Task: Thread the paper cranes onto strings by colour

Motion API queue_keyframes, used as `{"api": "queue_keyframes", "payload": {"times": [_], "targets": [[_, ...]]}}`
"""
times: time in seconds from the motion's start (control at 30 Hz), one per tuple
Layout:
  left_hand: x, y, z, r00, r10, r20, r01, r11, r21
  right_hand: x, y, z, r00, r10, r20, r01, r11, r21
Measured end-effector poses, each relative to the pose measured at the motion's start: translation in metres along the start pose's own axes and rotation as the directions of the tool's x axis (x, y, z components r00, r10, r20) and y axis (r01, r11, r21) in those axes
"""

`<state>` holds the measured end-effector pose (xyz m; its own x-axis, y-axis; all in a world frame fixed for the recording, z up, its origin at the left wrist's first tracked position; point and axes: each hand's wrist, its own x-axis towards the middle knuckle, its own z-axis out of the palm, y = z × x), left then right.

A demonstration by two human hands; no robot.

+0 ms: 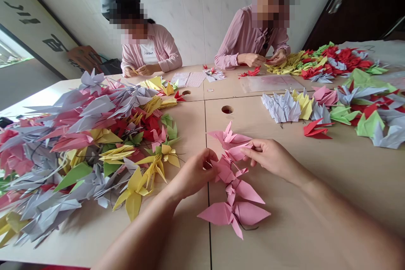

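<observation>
A string of pink paper cranes (233,190) lies on the beige table (316,185) in front of me. My left hand (194,174) pinches one pink crane in the middle of the string, fingers closed on it. My right hand (272,157) pinches the crane just above it, near the top pink crane (229,137). Both hands are close together over the table's centre seam.
A big heap of grey, pink, yellow and green cranes (79,147) fills the left. More cranes (348,105) lie at the right, and a red crane (316,129). Two people (148,48) (253,38) fold paper at the far side. Cable holes (227,109) dot the table.
</observation>
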<state>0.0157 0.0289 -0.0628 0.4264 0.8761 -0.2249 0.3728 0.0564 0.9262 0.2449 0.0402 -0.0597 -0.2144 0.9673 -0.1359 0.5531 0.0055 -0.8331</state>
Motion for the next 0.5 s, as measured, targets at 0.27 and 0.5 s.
{"api": "queue_keyframes", "payload": {"times": [0.27, 0.5], "targets": [[0.001, 0.003, -0.005, 0.998, -0.037, 0.055, 0.043, 0.994, -0.098, 0.0, 0.0, 0.002, 0.996, 0.065, -0.056, -0.06, 0.995, 0.084], [-0.003, 0.012, -0.008, 0.984, -0.055, 0.169, 0.083, 0.984, -0.16, -0.002, -0.007, 0.003, 0.994, 0.09, 0.068, -0.102, 0.974, 0.201]]}}
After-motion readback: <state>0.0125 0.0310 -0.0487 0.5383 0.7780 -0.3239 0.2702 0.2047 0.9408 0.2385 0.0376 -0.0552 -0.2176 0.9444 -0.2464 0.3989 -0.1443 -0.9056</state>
